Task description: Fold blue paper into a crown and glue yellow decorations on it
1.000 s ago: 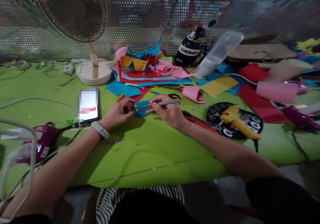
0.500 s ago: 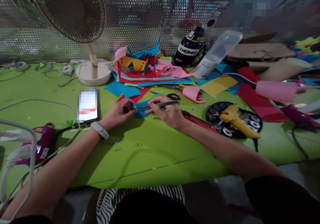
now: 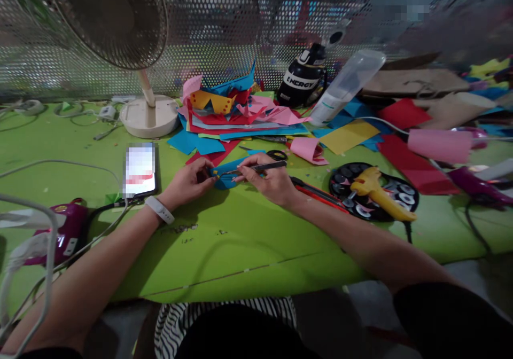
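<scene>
My left hand point(image 3: 193, 181) pinches the left end of a blue paper piece point(image 3: 230, 168) just above the green table point(image 3: 256, 241). Small yellow bits point(image 3: 215, 172) show on the paper near its fingertips. Held like a pen in my right hand point(image 3: 269, 180) is a pair of metal tweezers point(image 3: 262, 166). Their tips point left and reach the blue paper beside the yellow bits; whether they grip a bit is too small to tell. Black-handled scissors point(image 3: 277, 155) lie just beyond my right hand, and a red and black cutter point(image 3: 318, 194) lies under my right forearm.
A fan point(image 3: 149, 116), a phone point(image 3: 139, 169) and cables are on the left. Stacked coloured paper point(image 3: 248, 129), a black bottle point(image 3: 301, 78) and a clear bottle point(image 3: 348, 86) stand at the back. A yellow glue gun point(image 3: 380, 190) rests on a black tray point(image 3: 340, 182) at right.
Hands, paper and tweezers keep nearly the same places. The whole view has shifted very slightly.
</scene>
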{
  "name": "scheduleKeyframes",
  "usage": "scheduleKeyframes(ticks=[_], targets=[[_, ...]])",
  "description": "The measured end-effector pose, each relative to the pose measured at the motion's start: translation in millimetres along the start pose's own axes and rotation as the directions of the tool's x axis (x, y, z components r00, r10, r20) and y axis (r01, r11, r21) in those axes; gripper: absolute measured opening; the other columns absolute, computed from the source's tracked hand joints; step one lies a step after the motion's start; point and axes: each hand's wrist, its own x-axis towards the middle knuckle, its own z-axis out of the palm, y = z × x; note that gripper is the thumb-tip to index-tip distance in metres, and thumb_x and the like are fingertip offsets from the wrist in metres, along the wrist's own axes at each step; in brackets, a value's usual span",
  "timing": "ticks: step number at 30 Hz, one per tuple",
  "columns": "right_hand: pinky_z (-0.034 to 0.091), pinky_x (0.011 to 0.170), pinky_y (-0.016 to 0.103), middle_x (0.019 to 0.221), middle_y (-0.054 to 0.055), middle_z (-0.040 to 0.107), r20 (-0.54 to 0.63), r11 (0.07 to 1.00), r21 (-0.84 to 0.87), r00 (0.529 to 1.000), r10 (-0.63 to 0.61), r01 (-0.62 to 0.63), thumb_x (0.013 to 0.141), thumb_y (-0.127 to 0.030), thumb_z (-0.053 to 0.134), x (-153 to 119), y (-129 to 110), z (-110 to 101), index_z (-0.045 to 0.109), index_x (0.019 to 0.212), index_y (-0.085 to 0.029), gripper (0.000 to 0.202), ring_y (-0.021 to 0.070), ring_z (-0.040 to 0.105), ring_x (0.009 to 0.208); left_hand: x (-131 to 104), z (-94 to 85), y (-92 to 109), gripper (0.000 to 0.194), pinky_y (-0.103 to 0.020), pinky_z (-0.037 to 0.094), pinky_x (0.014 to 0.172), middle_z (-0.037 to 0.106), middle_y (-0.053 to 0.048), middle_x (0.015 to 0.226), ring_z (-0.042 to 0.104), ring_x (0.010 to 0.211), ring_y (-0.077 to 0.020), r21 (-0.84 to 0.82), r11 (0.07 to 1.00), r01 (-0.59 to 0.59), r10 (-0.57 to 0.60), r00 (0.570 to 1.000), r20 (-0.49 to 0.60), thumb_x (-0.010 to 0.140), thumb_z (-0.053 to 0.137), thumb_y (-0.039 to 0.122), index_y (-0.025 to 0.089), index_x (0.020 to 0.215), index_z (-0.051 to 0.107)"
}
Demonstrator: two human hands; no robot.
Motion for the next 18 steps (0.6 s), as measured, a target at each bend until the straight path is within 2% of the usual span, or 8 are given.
scheduleKeyframes(ticks=[10,18], targets=[[0.056,0.056,0.026,0.078,0.001,0.068,0.012,1.000,-0.006,1.000,-0.019,0.019,0.089,-0.047,0.062,-0.1,4.4,0.4,0.058,0.089,-0.020,0.027,0.0174,0.074,0.067,-0.2,-0.8,1.4,0.021,-0.024,0.042,0.056,0.057,0.002,0.070,0.052,0.061,-0.0117,-0.003,1.000,-0.010,0.010,1.000,0.008,0.083,0.063,0.030,0.018,0.097,0.054],[0.054,0.054,0.025,0.078,0.001,0.067,0.003,0.999,0.031,1.000,0.009,-0.009,0.088,-0.048,0.063,0.7,5.3,0.8,0.057,0.092,-0.018,0.031,0.0175,0.074,0.066,-0.6,-0.2,-1.5,0.023,-0.025,0.044,0.059,0.059,0.000,0.074,0.056,0.064,-0.0126,-0.030,1.000,-0.007,0.008,1.000,0.023,0.083,0.062,0.031,0.017,0.099,0.054]])
